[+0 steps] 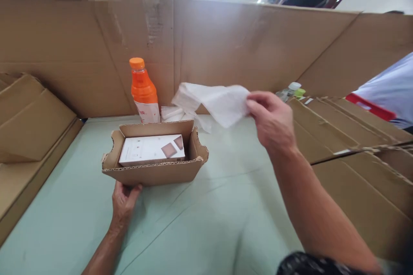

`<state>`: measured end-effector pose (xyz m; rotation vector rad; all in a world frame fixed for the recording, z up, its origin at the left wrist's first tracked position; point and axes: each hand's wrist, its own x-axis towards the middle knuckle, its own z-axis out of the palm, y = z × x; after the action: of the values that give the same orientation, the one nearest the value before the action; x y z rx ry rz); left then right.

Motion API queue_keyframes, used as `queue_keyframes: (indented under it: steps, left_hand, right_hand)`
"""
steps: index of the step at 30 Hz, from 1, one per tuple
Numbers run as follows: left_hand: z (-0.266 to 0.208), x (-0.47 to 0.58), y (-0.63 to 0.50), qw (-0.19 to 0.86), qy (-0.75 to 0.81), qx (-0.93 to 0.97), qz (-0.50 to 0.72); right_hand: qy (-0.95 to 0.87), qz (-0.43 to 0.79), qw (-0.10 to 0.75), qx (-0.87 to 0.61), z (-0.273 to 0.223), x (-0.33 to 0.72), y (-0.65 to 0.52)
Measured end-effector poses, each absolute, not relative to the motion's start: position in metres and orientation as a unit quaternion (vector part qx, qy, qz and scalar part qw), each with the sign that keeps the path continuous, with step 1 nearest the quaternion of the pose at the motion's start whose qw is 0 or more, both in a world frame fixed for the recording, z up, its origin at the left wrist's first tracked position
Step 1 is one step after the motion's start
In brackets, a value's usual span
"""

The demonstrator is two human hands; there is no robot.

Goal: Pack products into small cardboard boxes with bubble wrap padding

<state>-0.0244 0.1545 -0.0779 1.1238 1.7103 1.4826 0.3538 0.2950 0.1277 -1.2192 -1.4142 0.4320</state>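
Note:
My right hand is closed in a pinch on one end of a thin white tissue, which hangs in the air to its left. Behind the open cardboard box, more white tissues lie beside an orange bottle. My left hand grips the box at its near lower left edge, the thumb in front and the other fingertips hidden underneath. Inside the box sits a white printed carton with brown squares on its top. The tissue's far end overlaps the pile, and I cannot tell whether they touch.
A cardboard wall stands across the back of the pale green table. Cardboard boxes flank both sides, a left box and right boxes. A clear bottle lies behind the right ones. At far right shows a person's pale clothing.

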Motion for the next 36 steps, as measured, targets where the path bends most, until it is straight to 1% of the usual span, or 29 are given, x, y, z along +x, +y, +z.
queue_keyframes:
  steps: [2,4,6,8,9,11,13,14,15,18,21,24,28,30,33,36]
  left_hand:
    - [-0.074,-0.022,0.155,0.298,0.649,0.414,0.564]
    - [-0.069,-0.020,0.156,0.297,0.655,0.403,0.566]
    - [-0.064,-0.018,0.155,0.295,0.659,0.398,0.566]
    - [-0.058,-0.017,0.153,0.299,0.659,0.401,0.561]
    - [-0.055,-0.018,0.152,0.305,0.657,0.405,0.558]
    - [-0.049,-0.021,0.148,0.320,0.646,0.415,0.555]
    - [-0.043,-0.025,0.144,0.335,0.633,0.422,0.556]
    - [-0.040,-0.027,0.142,0.341,0.625,0.425,0.559]
    - [-0.038,-0.029,0.141,0.346,0.618,0.428,0.562]
    - [-0.035,-0.031,0.140,0.356,0.604,0.433,0.566]
    - [-0.036,-0.030,0.142,0.358,0.616,0.435,0.551]
    - [-0.038,-0.027,0.152,0.342,0.631,0.443,0.538]
    - [-0.033,-0.027,0.188,0.299,0.631,0.461,0.547]
    - [-0.029,-0.030,0.214,0.286,0.622,0.464,0.562]
    - [-0.030,-0.037,0.244,0.288,0.610,0.462,0.576]
    - [-0.039,-0.041,0.238,0.298,0.616,0.447,0.576]
  right_hand:
    - [-0.547,0.242,0.571,-0.563,0.103,0.386,0.236]
    - [-0.495,0.303,0.541,-0.609,0.068,0.406,0.181]
    - [-0.477,0.378,0.469,-0.639,0.034,0.417,0.132]
    - [-0.513,0.436,0.364,-0.644,0.011,0.427,0.093]
    - [-0.543,0.429,0.320,-0.647,0.005,0.431,0.077]
    - [-0.599,0.336,0.276,-0.673,0.007,0.438,0.058]
    - [-0.622,0.227,0.281,-0.695,0.019,0.435,0.056]
    - [-0.630,0.208,0.287,-0.691,0.027,0.428,0.061]
    - [-0.642,0.217,0.292,-0.675,0.033,0.416,0.070]
    - [-0.688,0.295,0.301,-0.591,0.041,0.363,0.111]
    - [-0.715,0.342,0.293,-0.535,0.029,0.306,0.151]
    - [-0.717,0.351,0.302,-0.521,0.016,0.272,0.181]
    - [-0.702,0.332,0.358,-0.518,0.006,0.250,0.222]
    - [-0.699,0.350,0.375,-0.498,0.004,0.242,0.244]
    - [-0.702,0.392,0.374,-0.462,0.001,0.243,0.264]
    - [-0.710,0.351,0.372,-0.484,0.001,0.272,0.251]
